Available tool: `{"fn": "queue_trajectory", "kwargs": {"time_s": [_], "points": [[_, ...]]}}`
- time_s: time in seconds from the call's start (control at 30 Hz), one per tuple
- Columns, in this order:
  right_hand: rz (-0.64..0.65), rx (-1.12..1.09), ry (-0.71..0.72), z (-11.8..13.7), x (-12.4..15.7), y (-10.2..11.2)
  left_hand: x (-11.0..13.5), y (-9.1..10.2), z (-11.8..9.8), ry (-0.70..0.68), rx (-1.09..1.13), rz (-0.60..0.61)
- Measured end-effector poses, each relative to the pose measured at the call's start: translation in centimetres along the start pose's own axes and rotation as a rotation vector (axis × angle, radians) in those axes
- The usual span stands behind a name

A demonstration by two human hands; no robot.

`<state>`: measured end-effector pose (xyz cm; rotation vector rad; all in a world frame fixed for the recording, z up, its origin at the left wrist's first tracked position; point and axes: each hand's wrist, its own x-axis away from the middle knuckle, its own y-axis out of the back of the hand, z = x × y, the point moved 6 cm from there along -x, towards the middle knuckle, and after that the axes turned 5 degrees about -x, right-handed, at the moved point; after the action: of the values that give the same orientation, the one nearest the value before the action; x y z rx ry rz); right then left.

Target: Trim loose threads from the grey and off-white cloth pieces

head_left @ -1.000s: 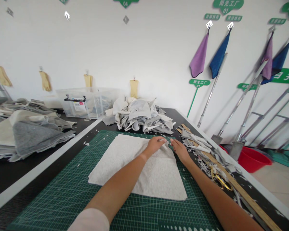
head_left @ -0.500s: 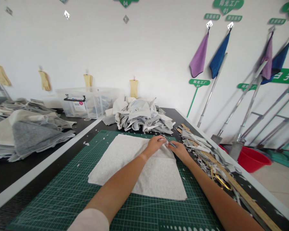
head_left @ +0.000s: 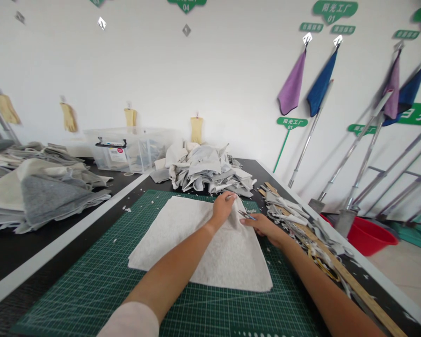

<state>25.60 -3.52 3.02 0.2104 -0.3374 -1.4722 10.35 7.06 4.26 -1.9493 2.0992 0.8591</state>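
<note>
A square of white fleecy cloth [head_left: 199, 238] lies on a green cutting mat [head_left: 91, 281]. My left hand [head_left: 223, 208] grips the cloth's far right corner and lifts it a little off the mat. My right hand [head_left: 264, 227] sits just right of that corner, fingers closed on a small metal tool [head_left: 246, 215], which looks like thread snips, its tips at the cloth's edge.
A heap of grey and white cloth pieces [head_left: 205, 171] lies beyond the mat. Stacked fabric [head_left: 38, 192] fills the left. A clear plastic bin [head_left: 126, 150] stands at the back. Trimmings, a wooden ruler [head_left: 358, 290] and yellow-handled scissors [head_left: 321, 269] line the right edge. A red basin [head_left: 370, 236] is on the floor.
My left hand has lifted the cloth's far corner. My right hand has drawn back slightly toward me with the small tool now showing in its fingers.
</note>
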Motion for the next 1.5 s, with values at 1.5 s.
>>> {"fn": "queue_trajectory", "kwargs": {"time_s": [1.5], "points": [[-0.379,-0.538,0.511,21.2,13.8,7.2,4.6,30.5,-25.8,-0.208,-0.034,-0.049]]}}
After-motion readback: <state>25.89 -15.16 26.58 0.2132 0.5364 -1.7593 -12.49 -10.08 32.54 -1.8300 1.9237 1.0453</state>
